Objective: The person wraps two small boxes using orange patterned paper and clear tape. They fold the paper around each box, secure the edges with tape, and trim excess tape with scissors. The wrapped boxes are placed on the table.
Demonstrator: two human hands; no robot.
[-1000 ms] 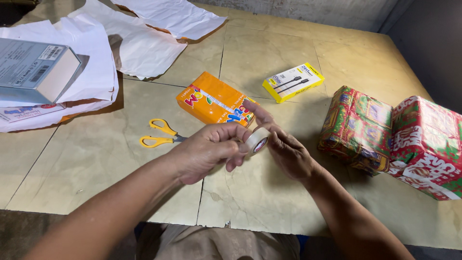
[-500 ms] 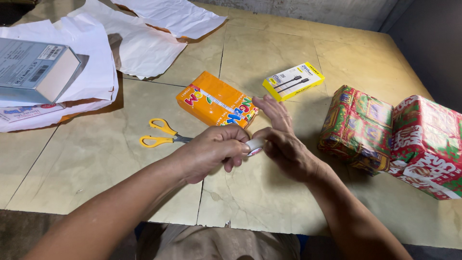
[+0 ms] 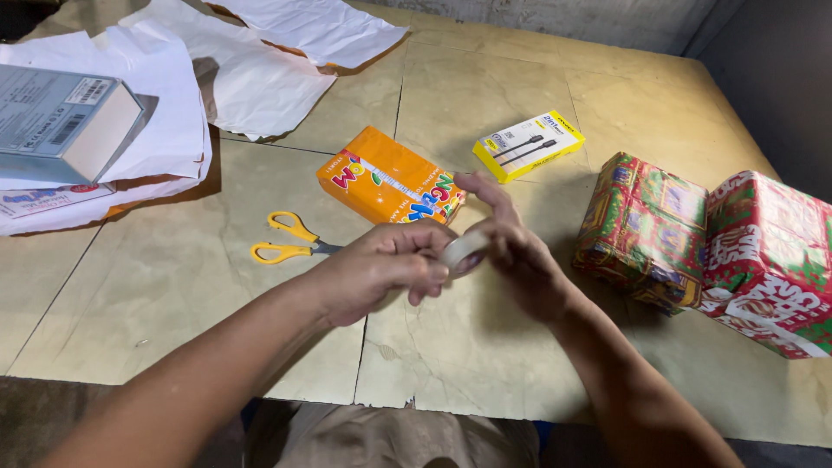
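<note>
Both hands' fingers (image 3: 416,264) grip a tape roll (image 3: 462,251) beside an orange box (image 3: 390,182)

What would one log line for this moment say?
left hand: grips tape roll | right hand: fingers on tape roll | nearby: orange box, scissors, wrapped parcels

what the view hides or cuts off

the tape roll (image 3: 461,250) is mostly covered by the left hand (image 3: 373,270) and right hand (image 3: 518,256); the wrapped gift box (image 3: 767,260) and grey box (image 3: 56,121) run past the edges; scissors (image 3: 290,241) blades hide behind the left hand.
</note>
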